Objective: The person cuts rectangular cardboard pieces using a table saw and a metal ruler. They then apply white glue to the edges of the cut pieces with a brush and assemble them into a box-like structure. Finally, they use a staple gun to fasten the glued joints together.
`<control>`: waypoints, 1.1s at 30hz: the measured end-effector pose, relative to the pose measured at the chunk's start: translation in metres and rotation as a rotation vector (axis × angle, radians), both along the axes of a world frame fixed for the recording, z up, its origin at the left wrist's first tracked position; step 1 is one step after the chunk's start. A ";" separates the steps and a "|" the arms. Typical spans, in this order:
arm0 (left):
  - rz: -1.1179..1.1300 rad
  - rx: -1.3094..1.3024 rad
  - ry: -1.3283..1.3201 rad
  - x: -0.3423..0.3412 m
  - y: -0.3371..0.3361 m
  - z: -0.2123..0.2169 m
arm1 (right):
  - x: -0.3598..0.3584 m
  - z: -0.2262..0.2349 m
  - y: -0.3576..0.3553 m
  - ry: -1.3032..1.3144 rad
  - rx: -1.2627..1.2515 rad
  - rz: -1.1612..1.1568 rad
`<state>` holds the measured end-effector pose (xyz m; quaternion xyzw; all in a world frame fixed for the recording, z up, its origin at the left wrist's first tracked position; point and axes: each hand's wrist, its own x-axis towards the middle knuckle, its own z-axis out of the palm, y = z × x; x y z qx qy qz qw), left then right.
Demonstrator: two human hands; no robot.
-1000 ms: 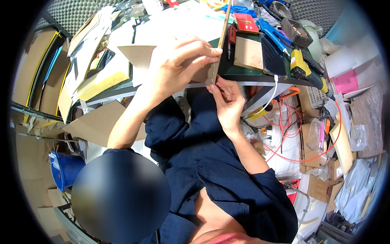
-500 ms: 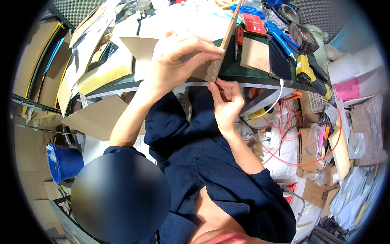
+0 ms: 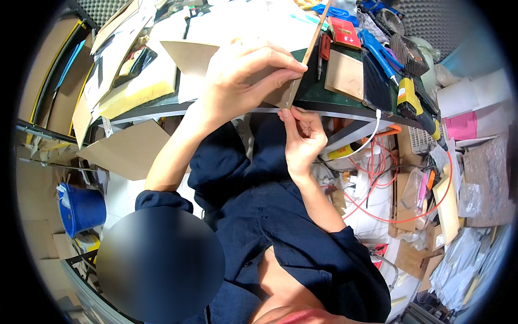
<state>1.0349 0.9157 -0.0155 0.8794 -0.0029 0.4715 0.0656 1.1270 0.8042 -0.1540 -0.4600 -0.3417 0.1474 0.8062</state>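
Observation:
A thin tan board [image 3: 189, 58] is held up at the edge of the workbench, partly hidden behind my left hand [image 3: 240, 75]. Along its right side rises a narrow brown strip [image 3: 313, 44], seen nearly edge-on; whether the two are one piece I cannot tell. My left thumb and fingers pinch this strip a little above its lower end. At the bottom corner, my right hand [image 3: 304, 137] grips with thumb and index finger, its other fingers curled. A thin pale line runs along the edge between both hands.
On the dark green bench [image 3: 307, 94] lie a red-handled screwdriver [image 3: 324, 48], a red box [image 3: 344, 32], a small tan panel [image 3: 345, 74], a phone [image 3: 376, 81] with white cable and a yellow tool [image 3: 408, 97]. Left are yellow foam [image 3: 143, 94] and a blue bucket [image 3: 83, 210]; orange hoses hang right.
My fingertips have shifted slightly right in the picture with the strip, and bench items have shifted right too. Both hands keep the same pinching holds.

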 end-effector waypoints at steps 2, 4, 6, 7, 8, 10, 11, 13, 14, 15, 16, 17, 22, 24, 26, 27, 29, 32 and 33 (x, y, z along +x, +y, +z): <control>0.003 0.013 -0.011 0.000 0.001 -0.001 | 0.000 0.000 0.000 0.009 -0.001 0.010; 0.004 0.019 -0.015 0.000 0.001 -0.002 | 0.001 0.000 0.000 0.034 0.003 0.033; 0.006 0.006 -0.012 -0.001 0.000 -0.001 | 0.002 0.000 0.000 0.036 0.011 0.045; 0.008 0.003 0.004 -0.001 0.000 0.000 | 0.002 0.000 0.000 0.037 0.015 0.051; 0.011 0.000 0.019 -0.002 -0.001 0.001 | 0.002 0.000 0.000 0.040 0.010 0.053; 0.015 -0.008 0.044 -0.003 -0.002 0.004 | 0.002 0.000 0.000 0.049 0.000 0.054; 0.014 -0.014 0.052 -0.004 -0.002 0.005 | 0.002 0.000 0.000 0.046 0.004 0.052; 0.002 -0.039 0.062 -0.004 -0.003 0.007 | 0.001 0.000 0.000 0.043 0.006 0.043; -0.007 -0.057 0.064 -0.004 -0.004 0.007 | 0.000 0.000 0.000 0.042 0.014 0.042; -0.011 -0.070 0.071 -0.004 -0.004 0.007 | 0.000 -0.001 0.001 0.041 0.022 0.041; -0.014 -0.066 0.065 -0.004 -0.004 0.007 | -0.001 -0.001 0.001 0.040 0.030 0.040; -0.011 -0.057 0.064 -0.004 -0.004 0.007 | -0.001 -0.002 0.001 0.038 0.031 0.038; 0.024 0.008 0.026 -0.002 -0.004 0.003 | -0.001 -0.001 0.001 -0.032 -0.009 -0.009; 0.026 0.010 0.028 -0.002 -0.003 0.002 | 0.000 0.000 0.001 -0.041 -0.014 -0.003; 0.015 -0.014 0.048 -0.003 -0.003 0.003 | 0.000 0.001 0.000 -0.035 -0.017 0.009; 0.012 -0.019 0.055 -0.004 -0.003 0.004 | 0.001 0.001 0.000 -0.025 -0.013 0.015; 0.010 -0.023 0.086 -0.006 -0.004 0.007 | 0.001 0.002 -0.001 -0.015 -0.006 0.023; -0.011 -0.048 0.130 -0.008 -0.003 0.011 | 0.001 0.001 0.000 -0.009 0.006 0.030; -0.021 -0.060 0.145 -0.008 -0.003 0.013 | 0.001 0.001 0.000 -0.004 0.010 0.033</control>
